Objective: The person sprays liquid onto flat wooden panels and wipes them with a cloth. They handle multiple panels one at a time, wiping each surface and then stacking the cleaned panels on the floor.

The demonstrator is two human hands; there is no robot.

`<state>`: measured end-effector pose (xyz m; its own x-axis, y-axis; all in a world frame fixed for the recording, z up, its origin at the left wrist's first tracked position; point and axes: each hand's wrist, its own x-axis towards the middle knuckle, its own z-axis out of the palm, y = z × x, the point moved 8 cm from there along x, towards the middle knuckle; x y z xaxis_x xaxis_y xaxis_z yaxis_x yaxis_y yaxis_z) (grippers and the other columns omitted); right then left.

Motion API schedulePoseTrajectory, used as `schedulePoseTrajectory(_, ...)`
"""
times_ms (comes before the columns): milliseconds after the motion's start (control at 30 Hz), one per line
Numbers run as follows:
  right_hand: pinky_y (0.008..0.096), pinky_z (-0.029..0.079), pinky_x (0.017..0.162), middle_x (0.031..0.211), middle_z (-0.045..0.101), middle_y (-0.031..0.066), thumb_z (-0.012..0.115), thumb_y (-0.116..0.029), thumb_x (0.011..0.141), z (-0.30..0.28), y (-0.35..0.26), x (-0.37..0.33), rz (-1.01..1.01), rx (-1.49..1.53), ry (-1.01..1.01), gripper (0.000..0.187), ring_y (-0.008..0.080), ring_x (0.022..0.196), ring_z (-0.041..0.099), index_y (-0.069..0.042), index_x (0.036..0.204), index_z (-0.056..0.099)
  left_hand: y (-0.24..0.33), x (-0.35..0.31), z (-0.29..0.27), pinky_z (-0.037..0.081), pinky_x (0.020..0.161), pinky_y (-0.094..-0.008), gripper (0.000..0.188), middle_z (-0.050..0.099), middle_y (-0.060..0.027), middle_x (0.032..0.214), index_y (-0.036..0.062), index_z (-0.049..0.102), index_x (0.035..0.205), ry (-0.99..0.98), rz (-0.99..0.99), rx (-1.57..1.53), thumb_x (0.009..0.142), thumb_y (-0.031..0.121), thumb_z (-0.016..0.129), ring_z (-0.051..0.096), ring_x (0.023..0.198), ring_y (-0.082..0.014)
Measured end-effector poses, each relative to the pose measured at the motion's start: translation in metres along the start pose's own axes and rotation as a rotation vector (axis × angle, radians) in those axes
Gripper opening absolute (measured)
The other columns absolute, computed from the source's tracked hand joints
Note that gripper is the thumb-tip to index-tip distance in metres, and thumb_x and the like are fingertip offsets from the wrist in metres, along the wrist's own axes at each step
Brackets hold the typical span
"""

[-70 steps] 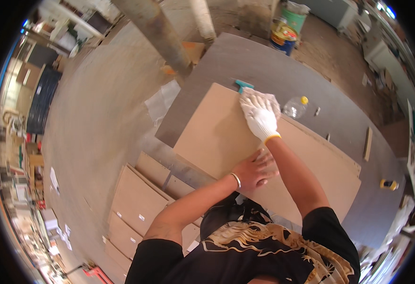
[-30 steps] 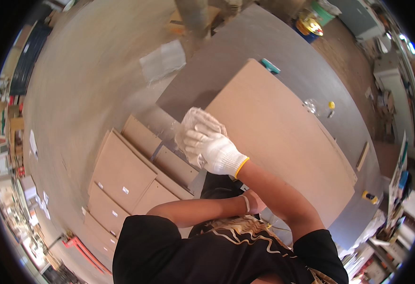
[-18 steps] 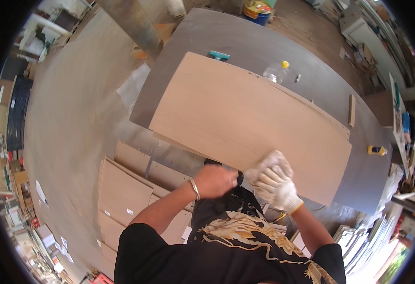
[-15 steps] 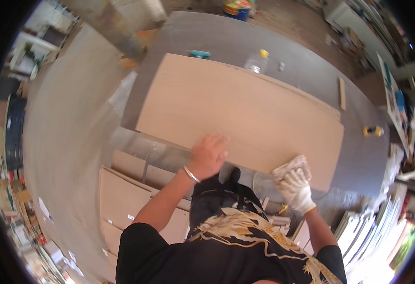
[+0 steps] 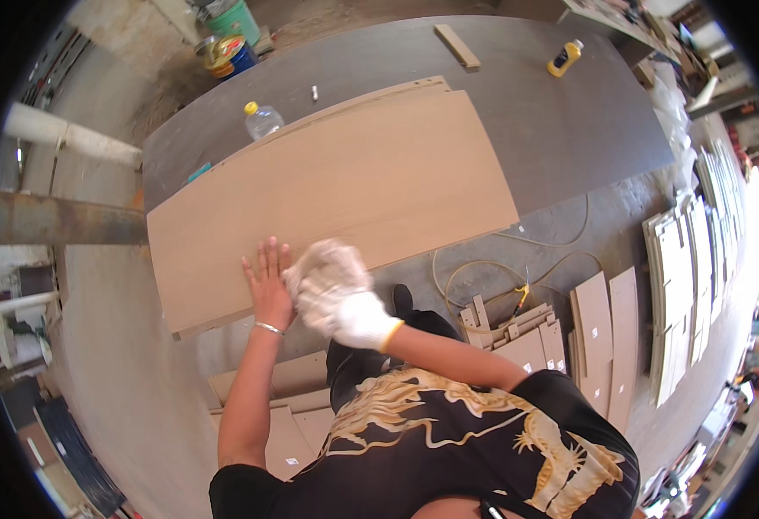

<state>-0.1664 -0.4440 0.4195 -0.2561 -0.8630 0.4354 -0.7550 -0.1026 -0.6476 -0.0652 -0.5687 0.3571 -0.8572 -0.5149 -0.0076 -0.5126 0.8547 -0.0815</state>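
A large light-brown wooden panel (image 5: 353,164) lies in front of me on a dark grey table, and the edges of at least one more panel show beneath its far side. My left hand (image 5: 270,284), bare with a silver bracelet at the wrist, rests on its near edge left of middle, fingers outstretched. Close beside it, almost touching, is my right hand (image 5: 353,313) in a white knit glove. It is closed on a crumpled pale cloth (image 5: 326,264) pressed to the panel; motion blurs the cloth a little.
On the dark table (image 5: 561,130) stand a clear bottle with a yellow cap (image 5: 263,121), a yellow bottle (image 5: 566,59) and a wood strip (image 5: 457,46). A hose (image 5: 475,264) coils on the floor, near stacked panels (image 5: 596,346). Buckets (image 5: 234,22) stand beyond the table.
My right hand has moved with the cloth from the panel's right end leftward to beside my left hand. My left hand has come down flat on the panel. The view has turned.
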Motion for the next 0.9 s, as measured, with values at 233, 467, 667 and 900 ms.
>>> schedulePoseTrajectory(233, 0.0512, 0.037, 0.117, 0.111, 0.067, 0.0114, 0.059, -0.008, 0.084, -0.128, 0.118, -0.066, 0.123, -0.485, 0.03, 0.024, 0.0361, 0.115, 0.062, -0.011, 0.106, 0.069, -0.004, -0.015, 0.021, 0.007, 0.124, -0.0677, 0.106, 0.017, -0.0182, 0.171, 0.0014, 0.023, 0.161, -0.047, -0.064, -0.082, 0.08, 0.035, 0.082, 0.013, 0.159, -0.0369)
schedulePoseTrajectory(467, 0.0375, 0.045, 0.1, 0.147, 0.059, 0.0116, 0.05, -0.009, 0.094, -0.23, 0.218, -0.114, 0.374, 0.244, 0.583, 0.045, 0.025, 0.128, 0.057, 0.001, 0.135, 0.063, 0.038, -0.038, 0.015, 0.033, 0.115, -0.0678, 0.058, 0.046, -0.0234, 0.155, -0.0004, 0.049, 0.147, 0.268, -0.042, 0.152, 0.091, 0.012, 0.056, 0.041, 0.147, -0.0415)
schedulePoseTrajectory(667, 0.0208, 0.038, 0.048, 0.133, 0.059, 0.0124, 0.049, -0.019, 0.091, -0.251, 0.218, -0.126, 0.547, 0.708, 0.901, 0.055, 0.0111, 0.055, 0.05, 0.009, 0.138, 0.053, 0.088, -0.096, -0.047, 0.04, 0.111, -0.0643, 0.05, 0.06, -0.0262, 0.14, -0.0041, 0.06, 0.133, 0.408, -0.128, 0.002, 0.09, 0.021, 0.057, 0.052, 0.137, -0.0449)
schedulePoseTrajectory(900, 0.0418, 0.05, 0.074, 0.107, 0.066, 0.0083, 0.052, -0.023, 0.087, -0.307, 0.135, 0.006, 0.042, 0.847, 0.869, 0.037, 0.0235, 0.094, 0.057, -0.004, 0.117, 0.061, 0.109, -0.196, -0.194, 0.052, 0.096, -0.0498, 0.04, 0.069, -0.0282, 0.113, -0.0083, 0.066, 0.109, 0.424, -0.357, -0.081, 0.083, 0.022, 0.059, 0.068, 0.106, -0.0387)
